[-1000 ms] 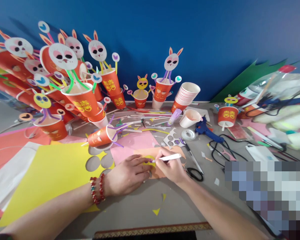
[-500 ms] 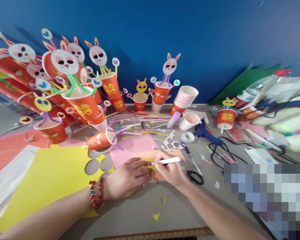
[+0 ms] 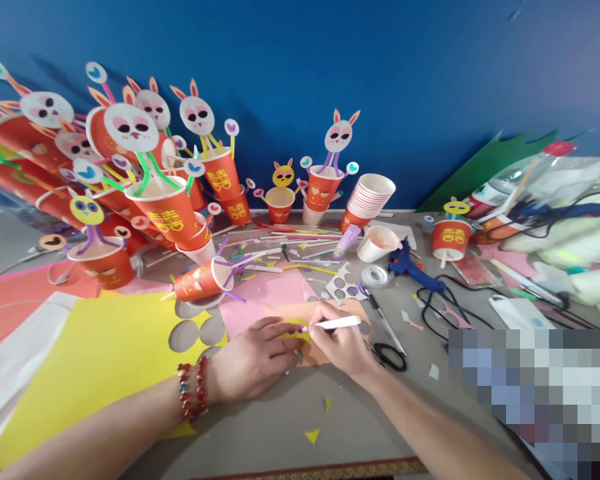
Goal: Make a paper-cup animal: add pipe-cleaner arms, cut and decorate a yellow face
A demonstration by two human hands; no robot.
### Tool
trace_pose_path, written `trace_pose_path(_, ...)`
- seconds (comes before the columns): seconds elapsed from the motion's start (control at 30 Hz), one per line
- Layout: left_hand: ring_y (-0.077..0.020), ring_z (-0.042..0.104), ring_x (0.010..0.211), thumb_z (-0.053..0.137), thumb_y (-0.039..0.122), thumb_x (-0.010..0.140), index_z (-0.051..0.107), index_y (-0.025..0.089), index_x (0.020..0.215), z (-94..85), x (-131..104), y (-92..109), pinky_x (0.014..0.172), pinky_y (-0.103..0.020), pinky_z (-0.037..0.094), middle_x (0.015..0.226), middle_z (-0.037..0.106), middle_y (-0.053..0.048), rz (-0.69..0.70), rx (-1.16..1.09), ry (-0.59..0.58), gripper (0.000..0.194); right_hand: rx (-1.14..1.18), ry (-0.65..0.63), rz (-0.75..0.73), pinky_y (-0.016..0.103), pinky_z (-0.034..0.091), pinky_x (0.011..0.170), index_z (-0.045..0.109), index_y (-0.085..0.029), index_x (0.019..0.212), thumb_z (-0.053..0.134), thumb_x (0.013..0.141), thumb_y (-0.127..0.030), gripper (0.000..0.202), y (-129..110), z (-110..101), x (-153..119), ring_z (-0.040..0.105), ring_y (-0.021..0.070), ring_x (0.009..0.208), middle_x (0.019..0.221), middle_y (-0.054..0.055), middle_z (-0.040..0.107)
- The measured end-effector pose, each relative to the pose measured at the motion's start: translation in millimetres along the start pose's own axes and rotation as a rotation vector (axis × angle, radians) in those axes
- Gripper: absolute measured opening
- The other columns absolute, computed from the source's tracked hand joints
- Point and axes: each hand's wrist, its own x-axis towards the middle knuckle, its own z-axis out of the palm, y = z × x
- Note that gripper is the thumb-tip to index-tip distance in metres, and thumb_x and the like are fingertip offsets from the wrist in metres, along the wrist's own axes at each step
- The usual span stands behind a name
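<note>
My right hand [image 3: 341, 340] grips a white marker [image 3: 336, 323], its purple tip touching a small yellow paper disc [image 3: 300, 329] that bears purple marks. Flat beside it lies my left hand [image 3: 260, 357], fingers stretched out over the left part of the disc and pressing it down. Beneath the disc is a sheet of orange paper [image 3: 323, 350], partly covered by both hands. Pink paper [image 3: 260, 297] lies just behind. To the left spreads a yellow sheet [image 3: 105, 360] with round holes cut out near my left fingers.
Red paper cups with paper rabbit figures [image 3: 167, 220] crowd the back left. A tipped cup [image 3: 200, 279] lies nearer. Right of my hand are scissors [image 3: 391, 357], a pen [image 3: 386, 321], tape [image 3: 375, 275] and a blue glue gun [image 3: 413, 268] with its cable. Stacked cups [image 3: 370, 197] stand behind.
My hands stay almost in place. The marker tip has shifted very slightly on the yellow disc; the whole view has moved a little.
</note>
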Motion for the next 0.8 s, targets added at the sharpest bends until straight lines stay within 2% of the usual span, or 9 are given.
trace_pose_path(0.8,-0.0241,0.049,0.134,0.045,0.016,0.094,0.062,0.019,0.112,0.0,-0.8,-0.2,0.114,-0.044,0.037,0.129,0.066,-0.009,-0.010,-0.014,-0.018,0.025,0.004,0.009,0.002,0.023,0.032,0.052,0.046,-0.022,0.066,0.050,0.080,-0.012,0.017,-1.4,-0.7,0.0,0.043,0.0113,0.053,0.059,-0.005,0.047)
